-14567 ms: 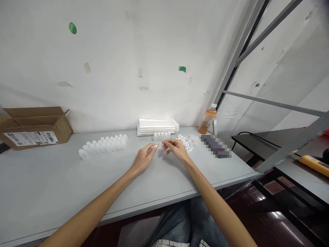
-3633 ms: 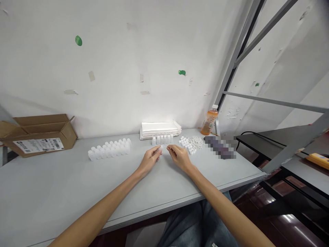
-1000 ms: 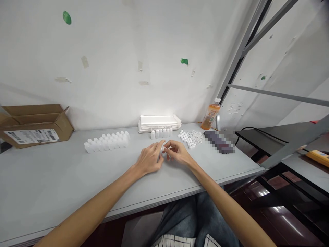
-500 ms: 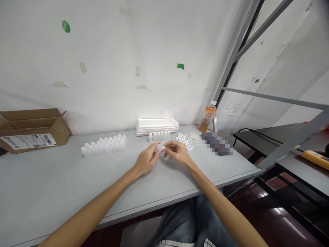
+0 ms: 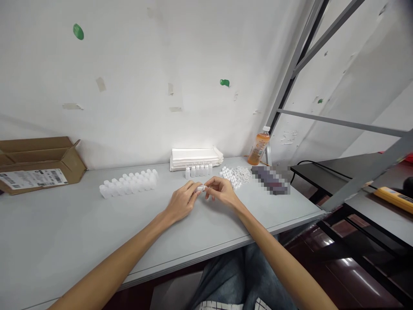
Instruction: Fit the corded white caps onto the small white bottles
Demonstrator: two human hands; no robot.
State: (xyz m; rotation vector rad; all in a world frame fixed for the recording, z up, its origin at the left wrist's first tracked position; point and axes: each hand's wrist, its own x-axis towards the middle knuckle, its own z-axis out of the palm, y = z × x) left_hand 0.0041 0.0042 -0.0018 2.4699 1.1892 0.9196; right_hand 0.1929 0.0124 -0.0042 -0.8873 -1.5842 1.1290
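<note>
A small translucent white bottle (image 5: 199, 188) lies sideways between my hands above the table. My left hand (image 5: 183, 200) is closed around its body, partly hiding it. My right hand (image 5: 222, 192) pinches at the bottle's right end, where a white cap sits mostly hidden by the fingertips. Just behind stands a short row of white capped bottles (image 5: 197, 171). To the right of them is a pile of small white caps (image 5: 228, 175) beside a heap of white rings (image 5: 241, 175). Several rows of bottles (image 5: 129, 184) stand to the left.
A stack of white trays (image 5: 195, 158) rests against the wall. An open cardboard box (image 5: 71, 165) is at the far left. At the right are an orange drink bottle (image 5: 259, 147), a blurred dark object (image 5: 271, 179) and a metal frame (image 5: 280, 103). The grey table (image 5: 80, 241) ends near my lap.
My left fingers have closed further round the bottle, and the cap now meets its end between my right fingertips. The view has shifted slightly.
</note>
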